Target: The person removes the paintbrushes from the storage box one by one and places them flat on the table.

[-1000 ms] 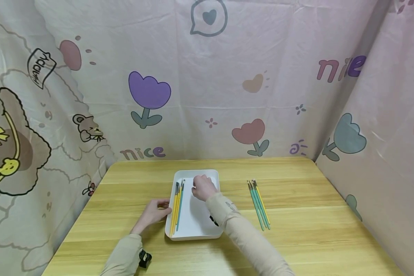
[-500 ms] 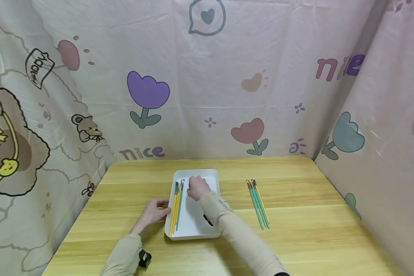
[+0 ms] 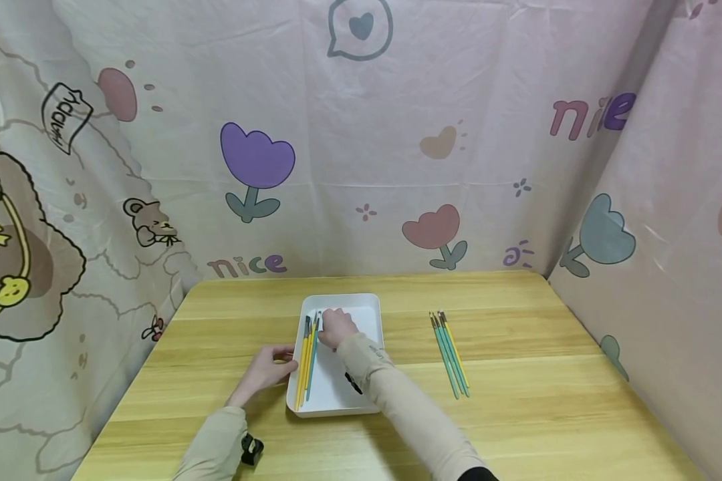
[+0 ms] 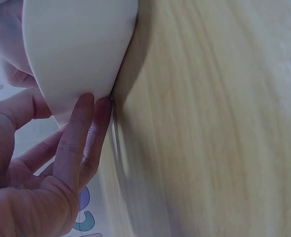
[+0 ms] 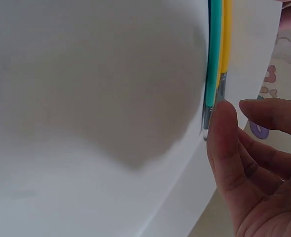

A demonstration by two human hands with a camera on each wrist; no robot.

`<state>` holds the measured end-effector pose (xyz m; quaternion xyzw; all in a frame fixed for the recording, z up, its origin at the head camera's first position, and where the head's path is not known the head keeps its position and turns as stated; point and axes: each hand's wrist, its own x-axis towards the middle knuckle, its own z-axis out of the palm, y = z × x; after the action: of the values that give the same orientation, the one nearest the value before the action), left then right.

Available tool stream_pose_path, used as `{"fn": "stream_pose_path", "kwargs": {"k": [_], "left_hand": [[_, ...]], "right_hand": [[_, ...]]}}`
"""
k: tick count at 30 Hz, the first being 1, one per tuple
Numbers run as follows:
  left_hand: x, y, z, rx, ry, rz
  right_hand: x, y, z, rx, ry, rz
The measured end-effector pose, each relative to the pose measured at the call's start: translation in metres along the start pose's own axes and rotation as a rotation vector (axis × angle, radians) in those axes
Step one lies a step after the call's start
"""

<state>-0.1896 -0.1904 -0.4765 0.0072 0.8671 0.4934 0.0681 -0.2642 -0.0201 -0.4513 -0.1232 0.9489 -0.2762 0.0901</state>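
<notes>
A shallow white tray (image 3: 331, 411) lies on the wooden table. My left hand (image 3: 269, 369) grips its left wall, the thumb at the rim and the fingers against the outside; the left wrist view shows the fingertips on the white wall (image 4: 81, 54). Several yellow and teal paintbrushes (image 3: 304, 367) lie side by side along the tray's left wall, bristles to the far end. Over them is my right hand (image 3: 339, 329), a fingertip close to the brush heads beside a teal paintbrush (image 5: 214, 59). A gap shows between its thumb and finger, with nothing held; contact cannot be made out.
Right of the tray, more teal and yellow paintbrushes (image 3: 450, 354) lie in a bundle on the table (image 3: 517, 347). A patterned curtain (image 3: 349, 133) surrounds the back and sides. A black strap piece (image 3: 252, 449) is on the left sleeve.
My right hand has moved left inside the tray, from its middle to the brush heads along the left side. The left hand has stayed at the tray's wall.
</notes>
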Motion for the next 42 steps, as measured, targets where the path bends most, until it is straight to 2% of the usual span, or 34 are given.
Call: {"fn": "stream_pose_path", "kwargs": {"k": [8, 22, 36, 42], "left_hand": [[0.001, -0.001, 0.001, -0.016, 0.009, 0.014], [0.0, 0.0, 0.0, -0.015, -0.002, 0.016], [0.0, -0.001, 0.0, -0.042, -0.01, 0.019], [0.0, -0.002, 0.0, -0.04, -0.007, 0.017]], "right_hand": [[0.003, -0.001, 0.008, -0.002, 0.017, 0.01], [0.006, -0.007, 0.014, -0.103, -0.012, 0.057], [0.005, -0.01, 0.02, -0.135, -0.006, 0.023], [0.008, -0.008, 0.023, -0.143, -0.003, 0.036]]}}
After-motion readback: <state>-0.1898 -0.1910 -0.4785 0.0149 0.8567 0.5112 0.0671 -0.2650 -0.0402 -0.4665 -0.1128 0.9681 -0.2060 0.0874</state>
